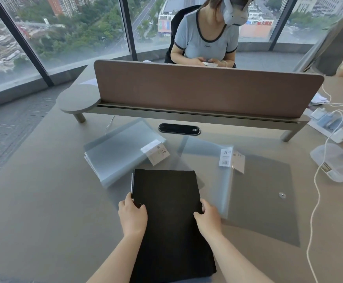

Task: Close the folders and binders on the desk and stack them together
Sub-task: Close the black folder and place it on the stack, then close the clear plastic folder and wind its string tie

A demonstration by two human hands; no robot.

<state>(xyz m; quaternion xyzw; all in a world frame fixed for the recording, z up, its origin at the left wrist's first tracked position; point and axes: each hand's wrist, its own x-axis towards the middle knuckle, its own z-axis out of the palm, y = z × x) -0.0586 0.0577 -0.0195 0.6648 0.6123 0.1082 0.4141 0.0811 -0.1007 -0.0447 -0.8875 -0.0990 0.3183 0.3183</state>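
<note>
A closed black binder (pixel 166 190) lies on the desk (pixel 44 201) straight in front of me. My left hand (pixel 132 215) grips its left edge and my right hand (pixel 208 217) grips its right edge. A translucent blue display folder (pixel 117 154) with a "20" label lies closed to the upper left of the binder. To the right lies an open clear folder (pixel 213 160) with an "A4" sticker, and its dark transparent flap (pixel 264 197) with a snap button is spread flat on the desk.
A brown divider screen (pixel 207 88) on a grey shelf crosses the back of the desk; a person sits behind it. A clear plastic box (pixel 337 162), white cables (pixel 317 193) and small devices sit at the right. A black cable port (pixel 179 129) lies under the shelf.
</note>
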